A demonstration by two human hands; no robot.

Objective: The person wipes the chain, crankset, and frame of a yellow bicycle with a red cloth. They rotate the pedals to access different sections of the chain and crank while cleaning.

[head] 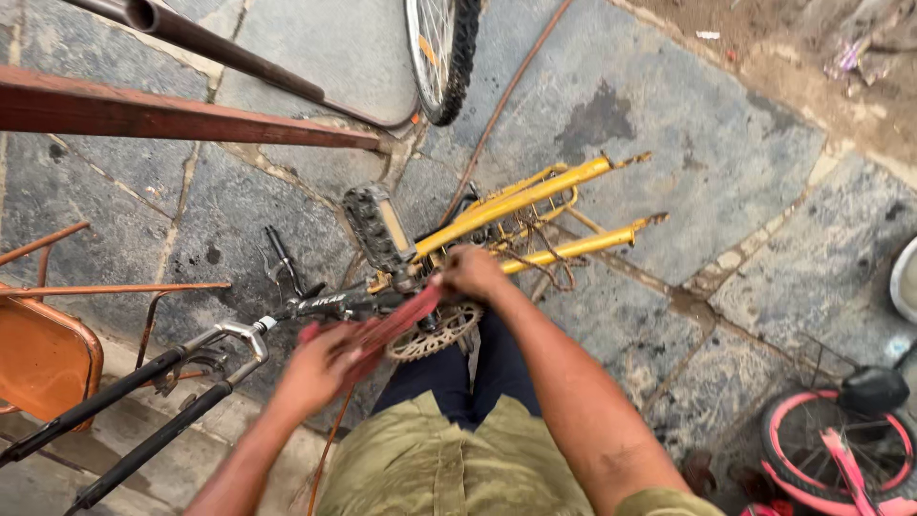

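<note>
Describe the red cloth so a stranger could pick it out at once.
Start at the yellow frame lying on the stone floor, and follow it down to the toothed chainring. The red cloth stretches just above it, between the left hand and the right hand. It is the only soft red strip there.

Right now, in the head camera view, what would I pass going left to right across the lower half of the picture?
Orange metal chair → black bicycle fork → left hand gripping a red cloth → toothed chainring → right hand on the cloth's other end → pink child's bicycle wheel.
</note>
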